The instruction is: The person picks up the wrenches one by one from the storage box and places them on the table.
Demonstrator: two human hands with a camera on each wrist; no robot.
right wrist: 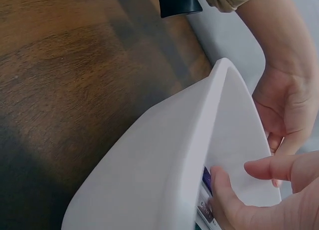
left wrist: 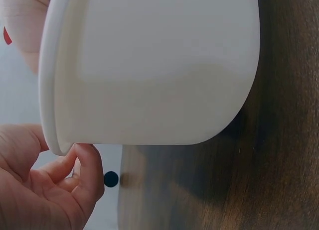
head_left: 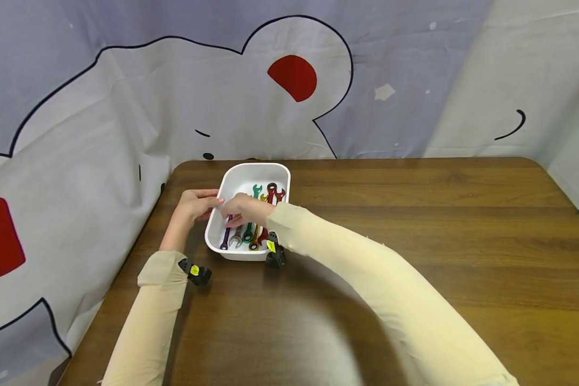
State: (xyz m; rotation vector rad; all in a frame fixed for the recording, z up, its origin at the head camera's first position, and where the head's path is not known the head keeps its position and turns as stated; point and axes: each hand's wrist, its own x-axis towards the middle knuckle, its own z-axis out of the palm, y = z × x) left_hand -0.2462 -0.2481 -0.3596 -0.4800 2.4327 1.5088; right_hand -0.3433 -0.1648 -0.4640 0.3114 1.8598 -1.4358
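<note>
Wrenches [head_left: 248, 235] already in the tub [head_left: 243, 257] under the right hand [head_left: 246, 207]; handling seems unfinished.
Its thumb and finger stand apart, holding nothing visible; the left hand [head_left: 195, 206] pinches the rim [left wrist: 48, 90].

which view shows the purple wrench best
Head view, because the purple wrench shows its ring end and part of its shaft. The right wrist view catches only a purple sliver; the left wrist none, the container blocking it.
</note>
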